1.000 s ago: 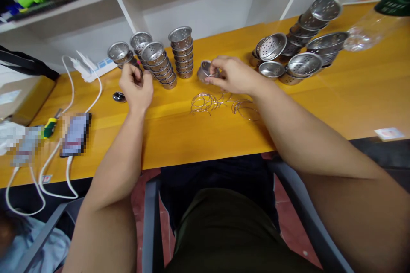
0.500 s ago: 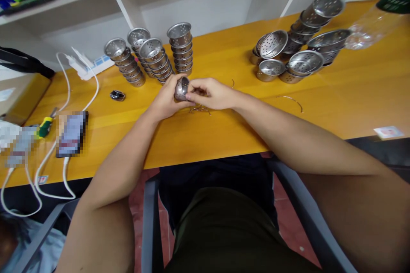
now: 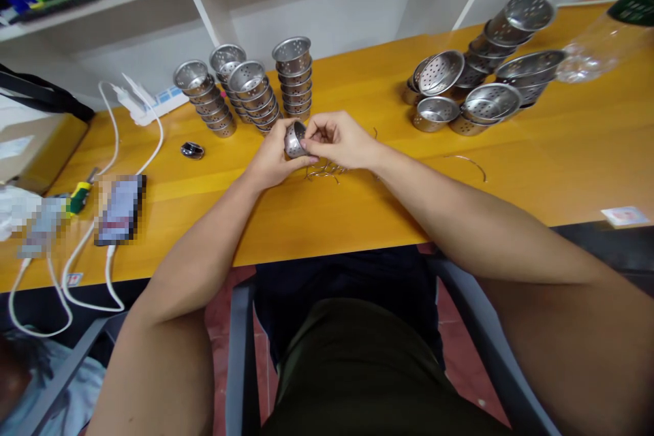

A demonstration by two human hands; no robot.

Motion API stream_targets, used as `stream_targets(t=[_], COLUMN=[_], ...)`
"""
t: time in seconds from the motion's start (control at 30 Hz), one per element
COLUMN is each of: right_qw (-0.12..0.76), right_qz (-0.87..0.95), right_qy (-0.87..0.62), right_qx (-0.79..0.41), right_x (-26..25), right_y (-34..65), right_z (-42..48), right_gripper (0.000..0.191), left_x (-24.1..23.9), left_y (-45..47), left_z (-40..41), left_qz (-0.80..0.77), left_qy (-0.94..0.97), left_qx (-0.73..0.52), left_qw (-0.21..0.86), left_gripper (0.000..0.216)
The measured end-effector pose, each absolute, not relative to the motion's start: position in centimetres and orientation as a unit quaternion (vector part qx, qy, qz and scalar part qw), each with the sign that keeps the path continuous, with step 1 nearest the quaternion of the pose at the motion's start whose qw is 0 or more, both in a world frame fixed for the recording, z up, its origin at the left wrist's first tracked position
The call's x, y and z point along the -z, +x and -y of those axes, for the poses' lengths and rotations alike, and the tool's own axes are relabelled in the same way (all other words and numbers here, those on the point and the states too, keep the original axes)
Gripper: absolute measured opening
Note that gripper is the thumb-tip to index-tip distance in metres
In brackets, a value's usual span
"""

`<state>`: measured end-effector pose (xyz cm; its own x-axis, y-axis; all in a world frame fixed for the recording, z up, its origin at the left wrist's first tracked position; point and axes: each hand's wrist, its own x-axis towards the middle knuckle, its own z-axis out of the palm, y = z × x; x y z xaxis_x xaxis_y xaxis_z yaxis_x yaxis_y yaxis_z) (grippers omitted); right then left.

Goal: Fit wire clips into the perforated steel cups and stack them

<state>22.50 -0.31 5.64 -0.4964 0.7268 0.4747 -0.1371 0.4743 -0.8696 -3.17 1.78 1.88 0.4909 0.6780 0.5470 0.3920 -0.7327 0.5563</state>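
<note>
My left hand [image 3: 273,155] is wrapped round a small perforated metal cup [image 3: 293,140], its mouth tilted toward my right hand. My right hand [image 3: 343,139] is closed in a pinch at the cup's rim, the thumb against or very near the edge. Whatever those fingertips grip, if anything, is hidden. Several thin bent wires [image 3: 327,170] lie on the table just below both hands. Behind the left hand stand stacks of similar perforated cups [image 3: 255,97].
More perforated cups [image 3: 434,112] stand at the right, near a clear plastic bottle [image 3: 587,58]. One curved wire [image 3: 473,162] lies apart. Left are a phone [image 3: 120,211] on a white cable, a small black object [image 3: 192,150] and a green-yellow screwdriver [image 3: 79,198]. Another person [image 3: 61,381] is at lower left.
The right hand has lifted slightly and its fingers have shifted at the cup's rim. The left hand still holds the cup. The whole view has shifted a little.
</note>
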Motion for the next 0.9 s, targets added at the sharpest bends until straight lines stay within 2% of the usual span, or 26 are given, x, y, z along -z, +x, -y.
stream_targets(t=[0.1,0.2,0.3,0.37,0.43,0.6,0.67,0.77,0.9], right_qw=[0.468,0.474,0.457,0.447,0.436,0.33,0.309,0.351,0.405], right_qz=[0.707,0.658,0.623,0.634,0.677,0.84,0.864,0.844,0.829], right_qy=[-0.229,-0.215,-0.177,-0.165,-0.176,-0.246,-0.259,-0.301,-0.285], right_qx=[-0.479,-0.544,-0.61,-0.609,-0.566,-0.353,-0.303,-0.272,-0.258], right_x=[-5.9,-6.8,-7.9,-8.3,-8.3,-6.9,-6.2,-5.3,-4.4], right_y=[22.3,23.4,25.5,26.7,27.4,27.7,27.7,27.7,26.6], right_z=[0.5,0.4,0.2,0.0,-0.1,-0.7,-1.1,-1.6,-1.3], right_gripper=[0.063,0.07,0.073,0.072,0.065,0.023,0.02,0.031,0.086], left_x=[-1.3,-0.8,-0.5,-0.3,0.0,1.0,1.1,0.8,0.1], left_y=[-3.1,-3.2,-3.6,-4.0,-4.5,-5.4,-5.4,-5.0,-4.0], left_z=[-2.4,-2.8,-3.0,-3.4,-4.0,-6.0,-6.1,-5.2,-3.8], left_qz=[-0.315,-0.301,-0.301,-0.323,-0.352,-0.365,-0.362,-0.366,-0.356], left_qy=[0.841,0.827,0.808,0.801,0.791,0.77,0.775,0.771,0.758], left_qx=[-0.398,-0.423,-0.441,-0.436,-0.438,-0.469,-0.461,-0.454,-0.454], left_qw=[0.187,0.215,0.25,0.254,0.244,0.23,0.237,0.256,0.303], left_gripper=[0.118,0.114,0.106,0.105,0.11,0.136,0.143,0.142,0.137])
